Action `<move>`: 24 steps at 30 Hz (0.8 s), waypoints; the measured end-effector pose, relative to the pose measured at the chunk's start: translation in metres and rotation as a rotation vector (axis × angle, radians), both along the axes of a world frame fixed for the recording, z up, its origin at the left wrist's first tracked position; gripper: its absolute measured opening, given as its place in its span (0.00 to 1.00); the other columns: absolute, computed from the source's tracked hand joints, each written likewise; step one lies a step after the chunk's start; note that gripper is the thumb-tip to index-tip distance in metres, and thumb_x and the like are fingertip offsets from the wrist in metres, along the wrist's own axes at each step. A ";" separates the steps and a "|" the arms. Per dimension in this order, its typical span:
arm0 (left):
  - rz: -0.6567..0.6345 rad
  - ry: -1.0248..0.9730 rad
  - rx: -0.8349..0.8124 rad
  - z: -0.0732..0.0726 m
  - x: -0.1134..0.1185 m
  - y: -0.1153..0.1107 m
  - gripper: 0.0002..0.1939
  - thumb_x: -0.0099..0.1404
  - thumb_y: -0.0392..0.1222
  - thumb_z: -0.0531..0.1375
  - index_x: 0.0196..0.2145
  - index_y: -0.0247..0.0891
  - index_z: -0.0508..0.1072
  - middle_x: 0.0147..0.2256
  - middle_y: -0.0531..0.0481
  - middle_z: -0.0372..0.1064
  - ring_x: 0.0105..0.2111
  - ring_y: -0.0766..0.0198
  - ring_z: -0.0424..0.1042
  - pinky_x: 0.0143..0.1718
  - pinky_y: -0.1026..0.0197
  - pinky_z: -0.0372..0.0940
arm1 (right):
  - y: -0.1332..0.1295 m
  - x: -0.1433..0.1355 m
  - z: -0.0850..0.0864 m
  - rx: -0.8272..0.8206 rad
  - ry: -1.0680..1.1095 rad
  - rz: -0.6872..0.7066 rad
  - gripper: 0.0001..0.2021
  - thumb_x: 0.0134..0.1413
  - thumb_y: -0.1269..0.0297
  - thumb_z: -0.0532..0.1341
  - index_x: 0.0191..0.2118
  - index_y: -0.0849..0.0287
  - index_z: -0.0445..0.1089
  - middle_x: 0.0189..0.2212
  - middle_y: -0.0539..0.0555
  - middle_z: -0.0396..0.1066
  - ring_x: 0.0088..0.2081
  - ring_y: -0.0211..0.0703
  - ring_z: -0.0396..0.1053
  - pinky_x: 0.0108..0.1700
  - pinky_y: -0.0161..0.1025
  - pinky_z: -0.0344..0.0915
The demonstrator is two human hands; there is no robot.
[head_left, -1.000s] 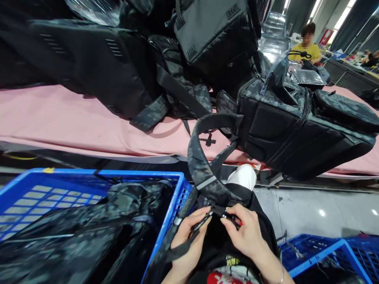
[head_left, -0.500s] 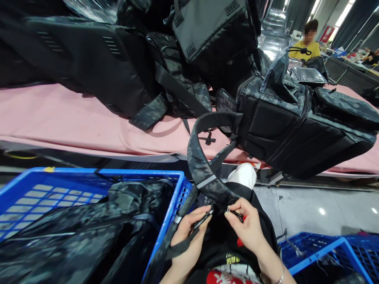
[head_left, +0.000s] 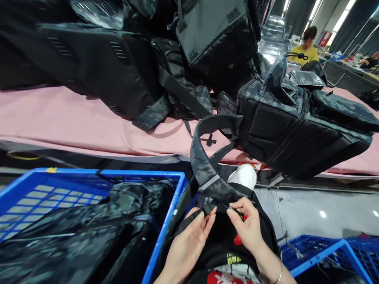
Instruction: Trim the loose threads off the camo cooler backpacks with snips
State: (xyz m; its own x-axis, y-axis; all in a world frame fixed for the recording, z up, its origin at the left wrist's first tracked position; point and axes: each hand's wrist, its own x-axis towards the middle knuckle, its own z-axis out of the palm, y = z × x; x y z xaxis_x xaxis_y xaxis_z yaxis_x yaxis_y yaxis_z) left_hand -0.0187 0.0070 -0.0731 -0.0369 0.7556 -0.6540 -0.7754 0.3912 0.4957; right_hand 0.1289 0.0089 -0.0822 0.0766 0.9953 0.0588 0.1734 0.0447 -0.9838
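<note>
Pink tabletop (head_left: 89, 128) carries backpack (head_left: 269, 128). Left hand (head_left: 191, 240): grip narrow, on webbing (head_left: 188, 221); right hand (head_left: 248, 225): narrow, on small item (head_left: 237, 212), unclear.

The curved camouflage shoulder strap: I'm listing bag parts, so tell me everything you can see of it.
The shoulder strap is a wide, padded-looking band, grey and black camouflage outside, black mesh-like fabric inside. A pale stripe crosses it toward its lower end. It leaves the backpack, loops out over the edge of the pink cloth and drops toward the left hand, which pinches dark webbing; whether that joins it is unclear.
</note>
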 end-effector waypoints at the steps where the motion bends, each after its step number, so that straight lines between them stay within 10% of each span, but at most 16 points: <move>1: 0.029 -0.052 -0.082 0.003 0.000 0.001 0.07 0.54 0.24 0.57 0.28 0.34 0.70 0.32 0.45 0.74 0.35 0.63 0.74 0.38 0.63 0.70 | 0.000 0.000 0.000 -0.009 0.023 -0.011 0.06 0.51 0.63 0.59 0.30 0.59 0.64 0.22 0.49 0.68 0.24 0.35 0.65 0.27 0.31 0.62; 12: 0.000 0.021 0.075 -0.005 0.003 -0.005 0.08 0.52 0.25 0.59 0.26 0.37 0.69 0.29 0.51 0.73 0.35 0.65 0.73 0.44 0.61 0.68 | -0.006 -0.002 0.006 0.158 -0.293 0.114 0.04 0.53 0.65 0.58 0.32 0.58 0.66 0.26 0.50 0.71 0.23 0.35 0.65 0.26 0.31 0.61; 19: -0.265 1.188 0.568 -0.038 -0.021 0.009 0.06 0.57 0.39 0.57 0.33 0.39 0.71 0.39 0.47 0.71 0.44 0.56 0.69 0.53 0.47 0.59 | -0.010 0.003 -0.004 0.032 -0.085 -0.004 0.07 0.53 0.62 0.59 0.35 0.60 0.66 0.27 0.52 0.72 0.28 0.38 0.70 0.29 0.31 0.66; 24: -0.334 1.548 0.614 -0.063 -0.044 0.017 0.10 0.58 0.36 0.53 0.37 0.42 0.70 0.40 0.48 0.70 0.44 0.57 0.68 0.51 0.48 0.61 | -0.012 0.005 -0.008 -0.049 -0.059 0.009 0.10 0.51 0.60 0.61 0.37 0.60 0.65 0.31 0.55 0.72 0.32 0.41 0.71 0.33 0.33 0.67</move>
State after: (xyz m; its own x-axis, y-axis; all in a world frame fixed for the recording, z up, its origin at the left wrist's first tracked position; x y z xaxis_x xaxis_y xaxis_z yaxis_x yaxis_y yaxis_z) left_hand -0.0630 0.0242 -0.1361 -0.1114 0.9715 0.2092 0.6146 -0.0981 0.7827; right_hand 0.1334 -0.0029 -0.0906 0.0656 0.9978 0.0137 0.2306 -0.0018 -0.9730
